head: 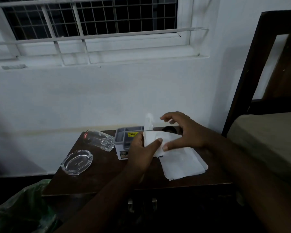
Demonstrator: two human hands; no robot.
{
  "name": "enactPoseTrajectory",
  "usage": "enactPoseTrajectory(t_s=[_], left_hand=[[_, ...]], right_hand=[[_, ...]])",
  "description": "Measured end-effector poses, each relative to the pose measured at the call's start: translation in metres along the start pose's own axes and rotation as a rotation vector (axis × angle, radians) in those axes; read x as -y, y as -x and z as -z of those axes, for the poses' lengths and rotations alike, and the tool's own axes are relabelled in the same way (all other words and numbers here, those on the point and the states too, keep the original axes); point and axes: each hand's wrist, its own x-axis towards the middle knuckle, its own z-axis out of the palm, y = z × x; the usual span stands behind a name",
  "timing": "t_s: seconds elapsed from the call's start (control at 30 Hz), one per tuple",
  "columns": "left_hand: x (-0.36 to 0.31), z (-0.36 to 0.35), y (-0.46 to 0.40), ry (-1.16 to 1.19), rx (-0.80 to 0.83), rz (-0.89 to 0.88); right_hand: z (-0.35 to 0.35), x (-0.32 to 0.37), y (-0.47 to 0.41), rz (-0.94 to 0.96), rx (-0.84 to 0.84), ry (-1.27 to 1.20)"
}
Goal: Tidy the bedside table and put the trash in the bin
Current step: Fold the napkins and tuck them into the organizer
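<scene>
On the dark wooden bedside table [107, 179] lies a flat white tissue sheet [183, 163]. Above it my left hand [141, 153] grips a crumpled white tissue [158, 140] between thumb and fingers. My right hand [185, 132] is at the same tissue, thumb under its right edge, fingers spread above it. A clear drinking glass [97, 138] lies on its side at the back left. In front of it sits a clear glass ashtray [76, 162]. A grey and white organiser box [123, 140] with a yellow price sticker stands behind my left hand, partly hidden.
A bin lined with a green plastic bag [23, 209] stands on the floor at the lower left, beside the table. The bed with its dark wooden headboard [252, 68] is on the right. A white wall and barred window are behind the table.
</scene>
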Motion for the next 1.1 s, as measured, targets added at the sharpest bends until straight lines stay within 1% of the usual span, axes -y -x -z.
enactPoseTrajectory(t_s=[0.1, 0.2, 0.27, 0.37, 0.43, 0.5, 0.53, 0.63, 0.73, 0.8, 0.93, 1.1], left_hand=[[-0.027, 0.007, -0.006, 0.114, -0.046, 0.088], [-0.050, 0.018, -0.007, 0.215, -0.026, 0.093], [-0.063, 0.026, -0.007, 0.235, -0.019, 0.087], [-0.081, 0.042, -0.010, 0.275, 0.000, 0.062], [-0.089, 0.054, -0.017, 0.284, -0.077, 0.030], [-0.089, 0.068, -0.025, 0.200, -0.175, -0.052], [-0.086, 0.074, -0.030, 0.111, -0.185, -0.105], [-0.067, 0.090, -0.041, -0.211, -0.069, -0.229], [-0.051, 0.096, -0.058, -0.418, 0.027, -0.368], [-0.043, 0.096, -0.074, -0.476, 0.027, -0.439], [-0.022, 0.100, -0.102, -0.525, -0.065, -0.457], [-0.001, 0.100, -0.118, -0.696, -0.096, -0.516]], right_hand=[[-0.010, 0.022, 0.003, 0.215, -0.087, 0.323], [-0.031, 0.041, -0.003, 0.336, -0.222, 0.452], [-0.042, 0.051, -0.011, 0.341, -0.294, 0.390], [-0.044, 0.062, -0.031, 0.311, -0.361, 0.144], [-0.039, 0.067, -0.049, 0.251, -0.402, -0.047], [-0.033, 0.072, -0.069, 0.178, -0.427, -0.189], [-0.030, 0.073, -0.080, 0.140, -0.410, -0.229], [-0.029, 0.071, -0.107, 0.074, -0.311, -0.311], [-0.038, 0.064, -0.124, 0.047, -0.263, -0.457], [-0.044, 0.057, -0.134, 0.044, -0.252, -0.411], [-0.041, 0.046, -0.146, 0.089, -0.227, -0.105], [-0.041, 0.035, -0.156, 0.130, -0.207, 0.104]])
